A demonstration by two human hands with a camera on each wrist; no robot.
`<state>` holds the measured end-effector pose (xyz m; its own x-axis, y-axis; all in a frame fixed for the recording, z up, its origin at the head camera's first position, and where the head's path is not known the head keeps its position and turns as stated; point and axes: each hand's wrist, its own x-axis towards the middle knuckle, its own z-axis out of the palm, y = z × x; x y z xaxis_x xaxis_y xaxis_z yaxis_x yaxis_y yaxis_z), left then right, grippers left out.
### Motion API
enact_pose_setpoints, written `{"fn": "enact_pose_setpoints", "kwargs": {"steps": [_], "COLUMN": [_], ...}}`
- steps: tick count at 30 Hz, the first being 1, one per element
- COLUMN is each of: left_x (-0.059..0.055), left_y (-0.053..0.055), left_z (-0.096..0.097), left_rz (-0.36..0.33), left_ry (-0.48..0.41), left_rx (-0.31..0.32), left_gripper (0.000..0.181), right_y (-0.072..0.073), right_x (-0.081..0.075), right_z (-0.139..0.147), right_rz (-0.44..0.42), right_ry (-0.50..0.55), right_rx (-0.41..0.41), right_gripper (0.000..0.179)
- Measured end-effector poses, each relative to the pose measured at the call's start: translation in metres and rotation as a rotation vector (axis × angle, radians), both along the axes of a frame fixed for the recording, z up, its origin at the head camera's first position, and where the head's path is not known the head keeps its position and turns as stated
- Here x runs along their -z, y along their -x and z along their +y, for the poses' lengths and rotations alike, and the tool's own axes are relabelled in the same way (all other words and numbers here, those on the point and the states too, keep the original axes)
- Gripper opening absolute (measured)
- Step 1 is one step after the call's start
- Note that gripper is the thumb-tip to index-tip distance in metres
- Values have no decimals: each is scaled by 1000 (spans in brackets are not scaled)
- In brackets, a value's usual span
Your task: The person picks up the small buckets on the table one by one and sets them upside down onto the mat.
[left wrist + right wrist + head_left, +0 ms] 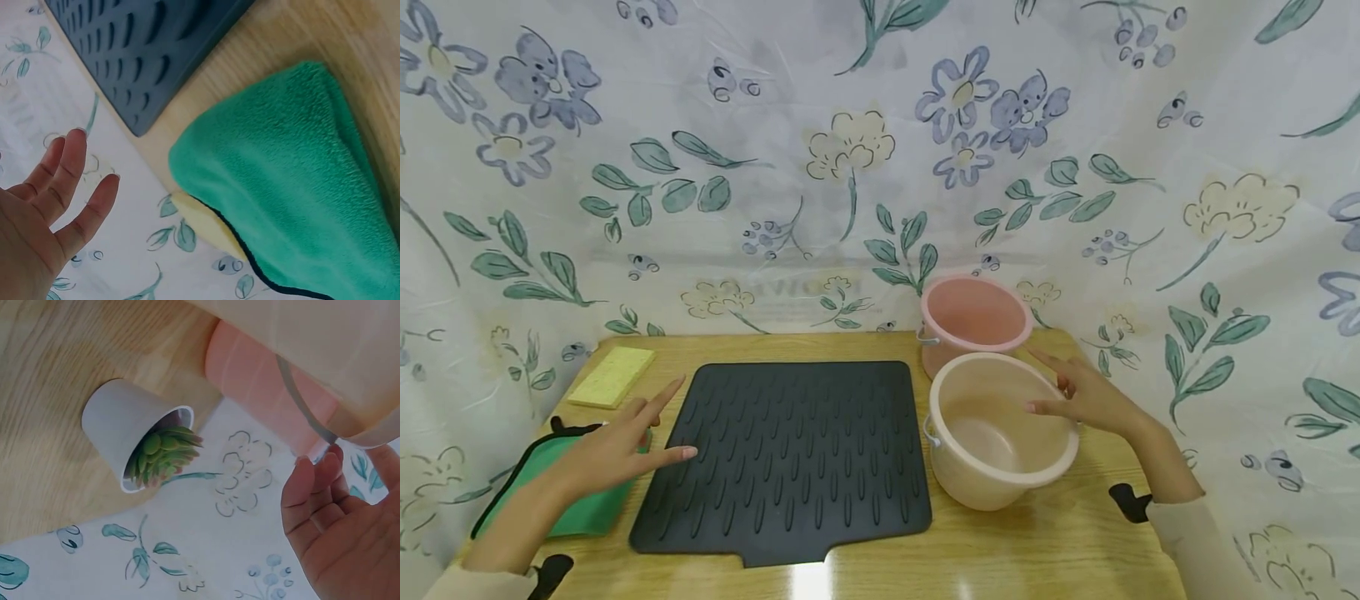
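My left hand [613, 446] hovers with spread fingers over the folded green cloth [269, 169] and the left edge of the black ridged mat [797, 450]. Nothing is in it. On the right, my right hand [1086, 396] is at the right rim of the cream bucket [977, 487], index finger and thumb extended, the other fingers loosely bent. From the right wrist, those bent fingertips [329, 464] appear beside the end of the bucket's grey handle [300, 403]; whether they touch it is unclear. Behind the cream bucket stands a pink bucket [977, 312], partly covered.
A yellow sponge cloth [612, 377] lies at the table's back left, beyond the green cloth. In the right wrist view, a white pot [119, 425] with a green succulent [164, 455] stands on the wooden table [880, 575]. Flower-patterned sheeting [775, 100] surrounds the table's back and sides.
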<state>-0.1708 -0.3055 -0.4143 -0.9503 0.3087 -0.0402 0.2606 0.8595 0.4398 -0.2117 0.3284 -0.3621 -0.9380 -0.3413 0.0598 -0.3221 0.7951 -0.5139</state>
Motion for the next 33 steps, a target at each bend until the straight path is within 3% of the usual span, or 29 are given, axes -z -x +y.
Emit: {"fn": "enact_pose_setpoints", "kwargs": {"steps": [9,17,24,33], "left_x": [14,23,28,41], "left_y": [-10,-15,-19,-27], "left_z": [1,1,-2,-7], "left_rz": [-66,-102,-104,-101], "left_ry": [2,-6,-9,-13], "left_rx": [-8,-14,-17,-5], "left_gripper": [97,94,92,87], "right_y": [-9,-11,-19,-30], "right_x": [9,19,24,31], "right_z": [5,12,15,18], "right_rz": [-31,-20,-17,-161], "right_ry": [48,155,168,339], "right_rx": [25,-60,-17,42], "right_gripper": [81,68,65,60]}}
